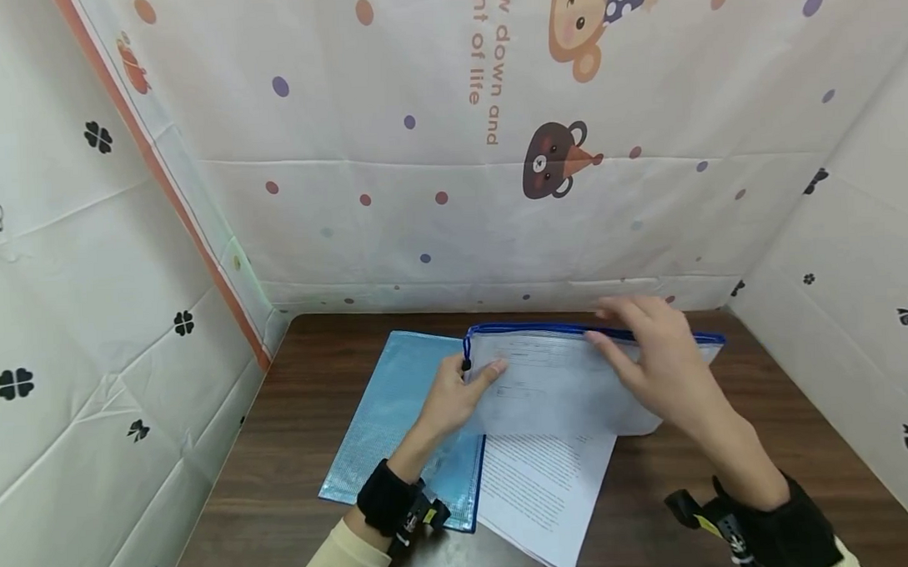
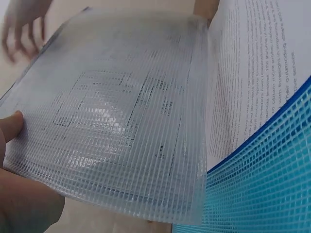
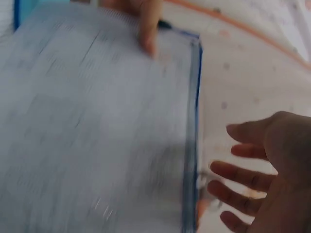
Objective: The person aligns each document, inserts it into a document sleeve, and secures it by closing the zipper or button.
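A clear mesh zip pouch with a blue zipper edge is held up over the table, printed sheets showing through it. My left hand grips its left end, thumb on the near face; in the left wrist view the thumb lies against the mesh. By the zipper edge, toward the pouch's right side, is my right hand. The right wrist view shows this hand with spread, relaxed fingers, apart from the pouch and holding nothing. That view is blurred.
Under the left forearm lies a light blue mesh pouch with a dark blue edge. A stack of printed paper lies beside it, partly beneath the raised pouch. The brown wooden table is bordered by patterned white cloth behind and on both sides.
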`<state>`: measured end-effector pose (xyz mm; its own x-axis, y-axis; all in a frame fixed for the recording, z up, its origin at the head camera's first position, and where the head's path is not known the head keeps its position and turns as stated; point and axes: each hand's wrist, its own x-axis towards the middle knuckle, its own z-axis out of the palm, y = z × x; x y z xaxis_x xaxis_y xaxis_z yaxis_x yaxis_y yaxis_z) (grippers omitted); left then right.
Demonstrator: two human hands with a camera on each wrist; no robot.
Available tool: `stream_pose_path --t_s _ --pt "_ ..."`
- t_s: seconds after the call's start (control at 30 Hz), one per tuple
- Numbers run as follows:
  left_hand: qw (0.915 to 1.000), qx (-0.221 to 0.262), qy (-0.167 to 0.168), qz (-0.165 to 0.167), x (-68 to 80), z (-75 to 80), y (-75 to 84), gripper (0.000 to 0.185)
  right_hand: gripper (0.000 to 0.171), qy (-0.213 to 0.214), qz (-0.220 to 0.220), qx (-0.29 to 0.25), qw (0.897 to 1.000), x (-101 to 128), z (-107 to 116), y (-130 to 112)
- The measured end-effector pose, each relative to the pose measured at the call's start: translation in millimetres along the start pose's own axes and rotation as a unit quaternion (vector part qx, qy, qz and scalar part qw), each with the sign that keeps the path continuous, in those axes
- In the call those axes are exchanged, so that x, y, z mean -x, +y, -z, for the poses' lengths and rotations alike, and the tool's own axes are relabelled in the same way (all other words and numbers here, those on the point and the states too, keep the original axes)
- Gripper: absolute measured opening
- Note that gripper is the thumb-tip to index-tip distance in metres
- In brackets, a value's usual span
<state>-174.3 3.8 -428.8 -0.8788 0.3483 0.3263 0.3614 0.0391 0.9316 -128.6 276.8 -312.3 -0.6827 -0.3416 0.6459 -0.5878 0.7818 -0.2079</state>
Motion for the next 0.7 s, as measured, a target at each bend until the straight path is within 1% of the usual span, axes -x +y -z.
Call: stream_pose_path --t_s 0.1,0.17,0.33,0.4,0.47,0.57,0.63,0.7 --pt "1.0000 0.004 -0.003 -0.007 0.4 -0.7 -1.3 0.031 0.047 -0.013 0.069 0.004 0.998 -15.5 -9.1 -17.5" --pt "0.9999 0.004 0.000 -0.012 0.5 -2.0 -2.0 0.031 0.051 -0.031 0.108 0.008 0.994 -23.8 -15.7 -27.9" --pt "0.9998 -0.006 0.011 -0.018 0.4 -4.3 -2.6 0.027 0.054 -0.071 0.170 0.033 0.982 -41.9 -30.5 -50.3" --pt "0.9997 -0.013 0.015 -0.016 0.3 -4.3 -2.5 0.022 0.054 -0.081 0.192 0.052 0.977 -48.6 -36.9 -57.8" --pt "0.9997 -0.017 0.014 -0.014 0.1 -3.9 -1.8 0.021 0.054 -0.087 0.218 0.080 0.969 -54.3 -43.8 -64.3" --pt "0.9994 -0.031 0.013 -0.011 0.5 -2.4 0.1 0.024 0.051 -0.089 0.260 0.129 0.953 -59.7 -53.4 -72.1" --pt "0.9994 -0.032 0.008 -0.008 1.6 -1.2 1.8 0.023 0.044 -0.083 0.283 0.156 0.943 -61.7 -58.9 -75.5" --pt "0.9993 -0.036 0.007 -0.005 2.6 -0.1 2.7 0.022 0.034 -0.076 0.296 0.166 0.938 -63.0 -63.0 -77.4"
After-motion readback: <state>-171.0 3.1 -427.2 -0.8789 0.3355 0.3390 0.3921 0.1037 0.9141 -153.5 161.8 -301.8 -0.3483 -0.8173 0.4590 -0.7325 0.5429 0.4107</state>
